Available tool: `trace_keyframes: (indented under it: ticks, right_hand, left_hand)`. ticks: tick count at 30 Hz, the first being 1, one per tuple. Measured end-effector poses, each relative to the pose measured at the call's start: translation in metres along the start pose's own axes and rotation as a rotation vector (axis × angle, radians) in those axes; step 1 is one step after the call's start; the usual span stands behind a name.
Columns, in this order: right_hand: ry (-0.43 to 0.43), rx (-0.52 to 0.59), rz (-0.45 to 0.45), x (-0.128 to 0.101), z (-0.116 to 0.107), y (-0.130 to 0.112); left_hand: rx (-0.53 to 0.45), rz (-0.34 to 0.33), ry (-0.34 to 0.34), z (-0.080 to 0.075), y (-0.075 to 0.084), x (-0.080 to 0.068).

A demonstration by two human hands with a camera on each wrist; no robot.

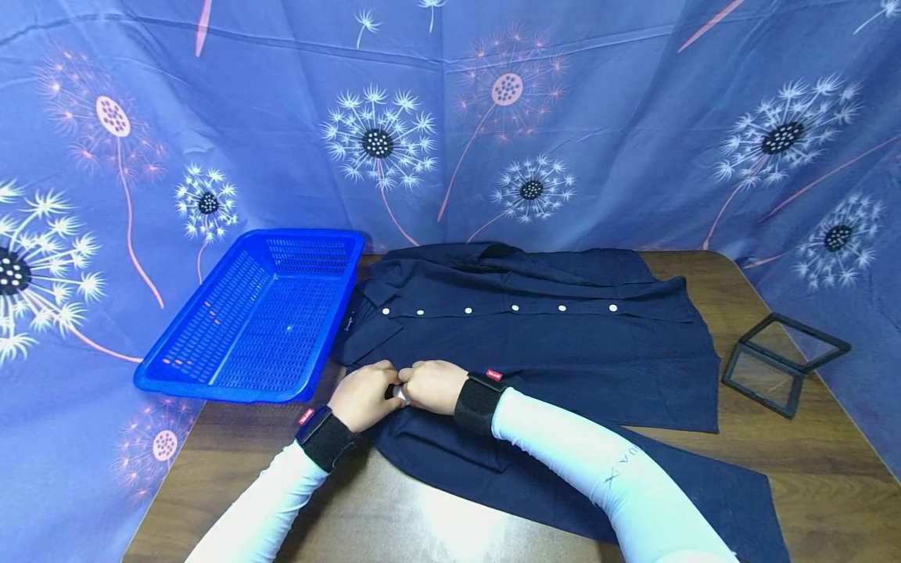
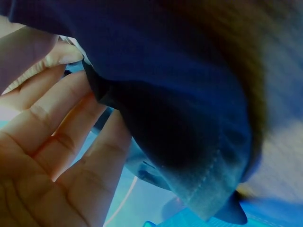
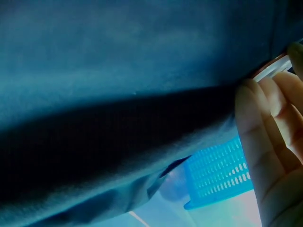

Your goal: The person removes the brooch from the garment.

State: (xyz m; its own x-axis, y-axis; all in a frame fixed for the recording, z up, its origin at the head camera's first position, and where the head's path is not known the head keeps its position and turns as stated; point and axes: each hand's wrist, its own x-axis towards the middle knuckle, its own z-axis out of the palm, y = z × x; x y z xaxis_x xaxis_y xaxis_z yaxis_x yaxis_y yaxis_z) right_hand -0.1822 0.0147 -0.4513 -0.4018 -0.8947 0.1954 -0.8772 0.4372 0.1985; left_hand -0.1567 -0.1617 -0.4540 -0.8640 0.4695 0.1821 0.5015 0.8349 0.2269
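A dark navy button-up shirt (image 1: 464,344) lies spread on the table, collar to the left, with white buttons down its front. At its near shoulder both hands meet over a small white piece (image 1: 400,393), which in the right wrist view shows a curved edge with a reddish rim (image 3: 274,67). My left hand (image 1: 362,396) pinches this piece at the cloth, its other fingers (image 2: 71,137) lying under the fabric. From the other side, my right hand (image 1: 432,386) pinches it between thumb and fingers. Most of the piece is hidden by the fingertips.
A blue perforated plastic basket (image 1: 320,344) stands left of the shirt, close to its collar. On the right of the wooden table (image 1: 838,469) is a black hinged frame (image 1: 795,363), standing partly open. A blue dandelion-print cloth (image 1: 619,117) hangs behind.
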Motion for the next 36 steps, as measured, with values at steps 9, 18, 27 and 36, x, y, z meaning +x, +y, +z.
trace_keyframes:
  ticks: [9, 18, 27, 36]
  right_hand:
    - [0.042, -0.013, -0.012, 0.0002, 0.0019, 0.0006]
    - [0.022, -0.026, -0.005, -0.0004, 0.0013, 0.0003]
    - [-0.015, 0.112, -0.011, -0.0006, 0.0020, 0.0053]
    - [-0.023, 0.167, -0.031, 0.0003, 0.0088, 0.0093]
  left_hand:
    - [0.012, -0.001, -0.003, -0.0002, -0.0010, 0.0001]
    - [0.011, 0.013, 0.013, 0.0010, -0.0025, 0.0000]
    - [0.003, 0.017, 0.025, 0.0031, -0.0029, -0.0005]
    - [-0.008, 0.000, 0.011, -0.0008, -0.0004, -0.0002]
